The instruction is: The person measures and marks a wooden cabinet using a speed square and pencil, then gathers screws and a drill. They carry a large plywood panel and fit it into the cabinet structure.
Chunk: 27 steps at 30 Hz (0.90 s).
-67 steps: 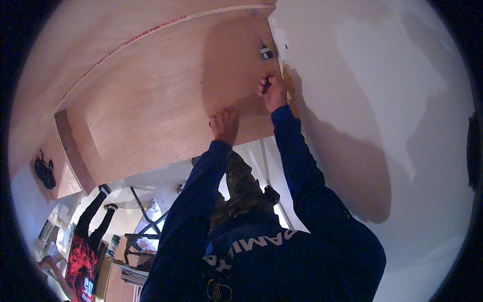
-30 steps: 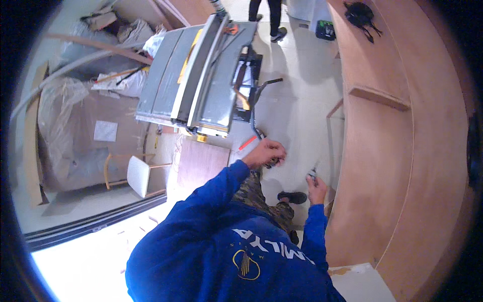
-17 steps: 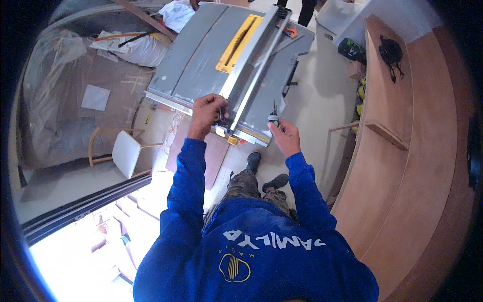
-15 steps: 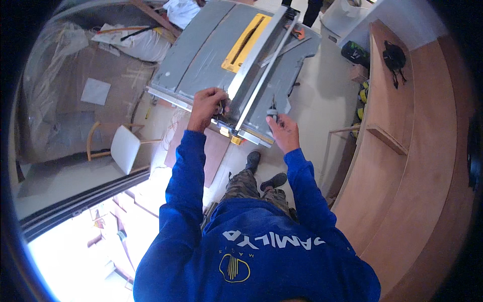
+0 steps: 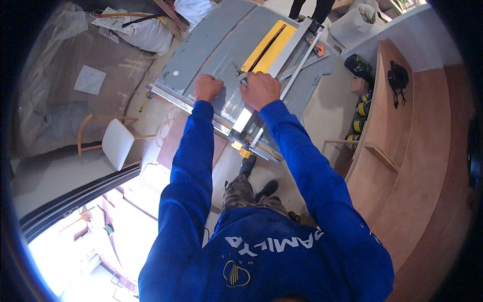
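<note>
A grey table saw [image 5: 221, 60] with a yellow insert [image 5: 271, 46] around its blade slot stands in front of me. My right hand [image 5: 260, 89] is closed on a small grey tool with a thin bit [image 5: 243, 77], over the saw top beside the near end of the insert. Most of that tool is hidden by my fingers. Left of it, my left hand [image 5: 208, 87] is curled shut above the grey surface. Whatever it may hold is hidden. A metal rip fence [image 5: 288, 50] runs along the right of the insert.
A white-seated chair [image 5: 118, 144] stands at the left, near plastic-covered material [image 5: 55, 110]. On the right is a long wooden shelf unit [image 5: 387, 176] with a black pouch-like item [image 5: 397, 78]. An orange-handled square [image 5: 318, 49] lies on the saw. Another person's legs [image 5: 313, 7] show at the far edge.
My right hand has moved left and farther forward, across the fence, with the small grey tool tipped toward the left. My left hand has shifted slightly forward and curled tighter.
</note>
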### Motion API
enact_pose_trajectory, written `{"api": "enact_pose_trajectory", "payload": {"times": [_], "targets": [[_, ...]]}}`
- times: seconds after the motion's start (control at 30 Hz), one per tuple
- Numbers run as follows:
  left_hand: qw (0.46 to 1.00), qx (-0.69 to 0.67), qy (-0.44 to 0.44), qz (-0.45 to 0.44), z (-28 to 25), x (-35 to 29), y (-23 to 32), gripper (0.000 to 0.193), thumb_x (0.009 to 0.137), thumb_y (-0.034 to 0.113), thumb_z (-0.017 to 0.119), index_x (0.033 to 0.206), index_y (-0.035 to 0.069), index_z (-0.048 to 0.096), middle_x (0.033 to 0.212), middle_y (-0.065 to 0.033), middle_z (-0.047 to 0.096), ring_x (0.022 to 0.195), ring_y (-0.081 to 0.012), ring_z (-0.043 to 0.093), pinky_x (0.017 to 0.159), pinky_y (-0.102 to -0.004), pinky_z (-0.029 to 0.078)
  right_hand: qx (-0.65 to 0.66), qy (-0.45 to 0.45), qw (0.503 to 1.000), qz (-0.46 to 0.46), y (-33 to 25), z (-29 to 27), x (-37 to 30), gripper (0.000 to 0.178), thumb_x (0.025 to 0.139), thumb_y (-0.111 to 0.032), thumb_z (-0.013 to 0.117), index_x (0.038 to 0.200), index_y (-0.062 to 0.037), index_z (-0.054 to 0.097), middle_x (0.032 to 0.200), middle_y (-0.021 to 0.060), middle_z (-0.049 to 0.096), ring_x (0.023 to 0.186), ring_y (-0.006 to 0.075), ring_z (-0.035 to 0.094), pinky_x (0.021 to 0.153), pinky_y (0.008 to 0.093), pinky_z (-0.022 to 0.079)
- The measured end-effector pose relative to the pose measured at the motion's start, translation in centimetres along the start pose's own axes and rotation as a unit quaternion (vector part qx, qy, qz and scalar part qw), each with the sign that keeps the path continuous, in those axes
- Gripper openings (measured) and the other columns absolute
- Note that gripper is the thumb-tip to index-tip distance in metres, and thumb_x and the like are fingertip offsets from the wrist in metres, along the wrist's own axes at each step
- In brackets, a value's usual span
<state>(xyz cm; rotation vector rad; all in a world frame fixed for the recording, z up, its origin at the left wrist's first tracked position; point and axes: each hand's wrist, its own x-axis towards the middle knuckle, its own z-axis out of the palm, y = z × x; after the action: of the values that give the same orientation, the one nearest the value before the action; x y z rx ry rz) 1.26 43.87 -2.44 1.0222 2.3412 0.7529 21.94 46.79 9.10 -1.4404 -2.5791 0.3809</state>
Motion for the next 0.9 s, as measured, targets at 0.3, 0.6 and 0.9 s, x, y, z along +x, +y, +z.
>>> {"api": "enact_pose_trajectory", "payload": {"times": [0.3, 0.6, 0.9], "targets": [[0.993, -0.099, -0.062, -0.025, -1.8, -0.1, -0.2, 0.032, 0.079, 0.028, 0.082, 0.088, -0.002, 0.077, 0.066, -0.0109, 0.07, 0.052, -0.0208, 0.066, 0.053, -0.0357, 0.052, -0.077, -0.146, 0.986, -0.022, -0.6, 3.7, 4.6, 0.038, 0.084, -0.038, 0.075, 0.1, -0.0035, 0.075, 0.094, 0.0175, 0.075, 0.09, 0.0367, 0.073, 0.081, 0.0509, 0.055], [0.993, -0.006, 0.097, 0.074, -1.7, -0.4, -0.7, 0.043, 0.083, 0.023, 0.068, 0.121, 0.005, 0.067, 0.11, -0.0216, 0.065, 0.109, -0.0405, 0.061, 0.096, -0.0487, 0.049, 0.219, -0.001, 0.975, -0.046, 2.2, 4.8, 7.3, 0.017, 0.088, -0.008, 0.063, 0.103, 0.0003, 0.064, 0.096, 0.0228, 0.069, 0.096, 0.0432, 0.067, 0.086, 0.049, 0.053], [0.987, 0.093, 0.104, 0.081, 0.9, -4.1, 1.7, 0.049, 0.088, 0.022, 0.066, 0.135, 0.011, 0.058, 0.132, -0.0151, 0.053, 0.127, -0.0387, 0.048, 0.102, -0.0575, 0.041, 0.172, -0.008, 0.978, -0.119, 2.7, 8.3, 9.1, 0.029, 0.08, 0.0, 0.066, 0.109, 0.0001, 0.067, 0.102, 0.0254, 0.068, 0.102, 0.0444, 0.065, 0.091, 0.0512, 0.052]]}}
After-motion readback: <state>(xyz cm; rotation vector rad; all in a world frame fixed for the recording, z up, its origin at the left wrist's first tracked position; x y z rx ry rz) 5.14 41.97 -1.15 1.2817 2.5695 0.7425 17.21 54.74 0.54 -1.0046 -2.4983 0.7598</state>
